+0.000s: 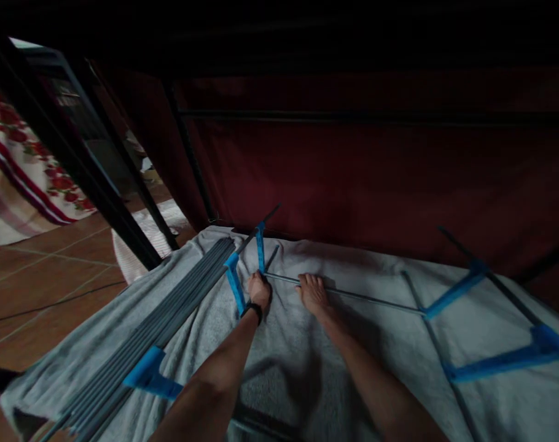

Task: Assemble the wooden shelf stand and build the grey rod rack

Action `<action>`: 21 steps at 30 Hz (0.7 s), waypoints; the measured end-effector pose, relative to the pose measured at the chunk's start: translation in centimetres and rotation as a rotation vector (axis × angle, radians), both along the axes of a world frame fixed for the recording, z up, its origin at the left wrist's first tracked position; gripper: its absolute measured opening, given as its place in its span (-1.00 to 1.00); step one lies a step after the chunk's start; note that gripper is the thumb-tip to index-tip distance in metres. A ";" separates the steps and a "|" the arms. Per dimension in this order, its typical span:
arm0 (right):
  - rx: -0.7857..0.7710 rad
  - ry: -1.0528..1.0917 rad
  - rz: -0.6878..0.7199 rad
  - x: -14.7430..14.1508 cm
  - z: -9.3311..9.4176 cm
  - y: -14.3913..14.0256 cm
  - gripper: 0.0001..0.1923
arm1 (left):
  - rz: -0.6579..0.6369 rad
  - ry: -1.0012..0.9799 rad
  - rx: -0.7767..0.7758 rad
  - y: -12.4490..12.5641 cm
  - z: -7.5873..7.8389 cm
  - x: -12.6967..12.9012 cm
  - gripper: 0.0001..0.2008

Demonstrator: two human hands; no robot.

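My left hand (260, 290) is curled in at the joint, centre of the frame, where the cross rod (376, 300) meets a blue bracket (260, 250); my palm hides whether the fingers close on rod or bracket. My right hand (313, 294) bends its fingers over the rod just beside it. The rod runs right to another bracket (454, 297), and a sideways push here could twist that far joint loose. The soft, wrinkled blanket (286, 347) gives little firm support, so the frame may rock or skid under pressure. My left forearm passes near the tube bundle (169, 319), lower left, and could scatter it.
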State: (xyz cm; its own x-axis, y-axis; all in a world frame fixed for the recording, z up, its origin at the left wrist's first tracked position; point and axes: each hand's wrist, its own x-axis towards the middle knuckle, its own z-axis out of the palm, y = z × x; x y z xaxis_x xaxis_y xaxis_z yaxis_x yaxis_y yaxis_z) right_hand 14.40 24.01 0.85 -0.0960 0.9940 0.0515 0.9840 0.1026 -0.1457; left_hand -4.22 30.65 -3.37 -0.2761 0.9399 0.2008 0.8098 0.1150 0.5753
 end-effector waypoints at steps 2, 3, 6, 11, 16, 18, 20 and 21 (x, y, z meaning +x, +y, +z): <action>0.074 0.093 -0.078 -0.5 0.0 -2.8 -0.62 | -0.014 -0.059 0.017 -0.7 0.7 0.0 -0.53; 0.110 0.161 -0.116 -0.7 -0.3 -4.5 -0.64 | -0.013 -0.106 0.034 -1.2 1.1 0.1 -0.47; 0.153 0.312 -0.184 -1.2 -1.5 -10.5 -0.72 | -0.038 -0.207 0.067 -3.8 2.0 0.9 -0.43; 0.068 0.389 -0.167 -1.6 -3.2 -20.6 -0.74 | -0.199 -0.250 0.105 -13.6 3.1 1.3 -0.57; -0.035 0.281 0.025 -2.5 -2.7 -25.5 -0.66 | -0.338 -0.255 0.085 -26.6 2.4 -1.9 -0.69; -0.067 0.194 0.108 -3.4 -2.0 -26.0 -0.64 | -0.254 -0.254 0.082 -30.3 1.7 -3.9 -0.78; -0.093 0.135 0.171 -4.7 -1.4 -26.3 -0.63 | -0.099 -0.245 0.104 -32.6 1.1 -5.9 -0.85; -0.105 0.121 0.196 -5.5 -1.2 -26.3 -0.62 | -0.009 -0.240 0.118 -33.0 1.0 -6.9 -0.85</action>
